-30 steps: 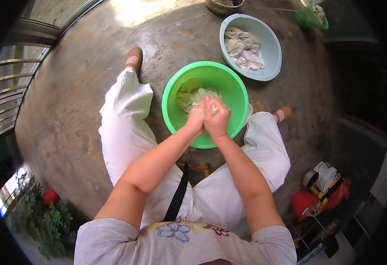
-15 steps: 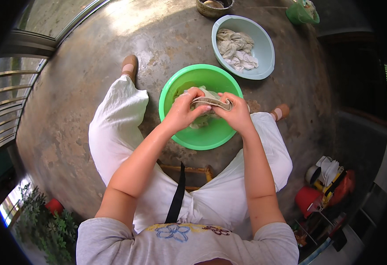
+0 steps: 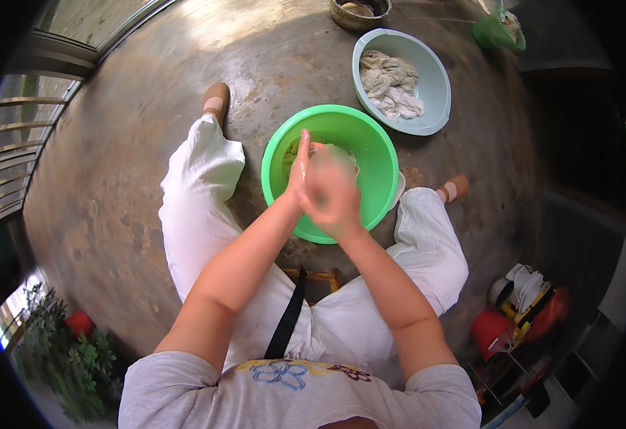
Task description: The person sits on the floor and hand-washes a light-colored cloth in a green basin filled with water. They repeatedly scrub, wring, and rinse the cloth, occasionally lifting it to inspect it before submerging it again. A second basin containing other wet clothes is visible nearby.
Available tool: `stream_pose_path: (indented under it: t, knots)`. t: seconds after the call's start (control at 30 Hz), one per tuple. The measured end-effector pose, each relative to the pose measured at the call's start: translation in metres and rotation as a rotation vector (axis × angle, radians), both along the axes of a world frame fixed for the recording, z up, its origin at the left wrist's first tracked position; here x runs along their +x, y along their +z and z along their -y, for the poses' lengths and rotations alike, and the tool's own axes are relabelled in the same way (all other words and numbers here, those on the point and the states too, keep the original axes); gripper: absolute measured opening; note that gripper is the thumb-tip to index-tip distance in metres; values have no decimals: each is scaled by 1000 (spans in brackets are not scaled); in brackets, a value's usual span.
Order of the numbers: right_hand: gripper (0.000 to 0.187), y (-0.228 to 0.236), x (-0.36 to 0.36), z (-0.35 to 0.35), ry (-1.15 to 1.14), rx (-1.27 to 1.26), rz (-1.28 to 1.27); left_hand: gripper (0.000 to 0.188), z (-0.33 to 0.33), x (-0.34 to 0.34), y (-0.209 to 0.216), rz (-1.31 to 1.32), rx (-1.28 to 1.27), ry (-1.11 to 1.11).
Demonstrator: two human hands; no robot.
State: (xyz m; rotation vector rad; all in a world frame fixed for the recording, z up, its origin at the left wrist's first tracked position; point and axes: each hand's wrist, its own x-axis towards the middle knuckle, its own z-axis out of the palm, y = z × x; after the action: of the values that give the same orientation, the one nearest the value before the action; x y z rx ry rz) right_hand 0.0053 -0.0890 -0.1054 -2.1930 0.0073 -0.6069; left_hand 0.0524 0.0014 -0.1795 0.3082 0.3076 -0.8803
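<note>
Over the green basin my two hands meet, palm side to palm side. My left hand is seen edge-on with its fingers stretched out towards the far rim. My right hand presses against it, and a smear hides its fingers. Whether anything lies between the palms cannot be made out. A sliver of pale cloth shows in the basin just past my right hand; the rest is hidden under the hands. A small reddish patch beyond the fingers is too unclear to name.
A pale blue basin with crumpled whitish cloths stands beyond, to the right. Farther back are a dark round pot and a green bin. My knees flank the green basin. A red bucket stands at right, a potted plant at left.
Both hands held the light cloth's edge stretched between them. Now they no longer visibly grip it and are pressed together, the right hand having moved left and nearer to me.
</note>
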Motion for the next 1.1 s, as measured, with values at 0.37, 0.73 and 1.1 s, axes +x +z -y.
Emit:
stream_pose_path:
  t: [0.37,0.73,1.1]
  knots:
    - [41,-22,-9,-22,-130,68,-134,24,-5,-28,-64,2,81,-74]
    - [59,-36,-10,83,33,697,-836,37,-21,20,46,229,548,69]
    - [56,-26,11,73,25,805,-449,22,4,-4,7,445,893,160]
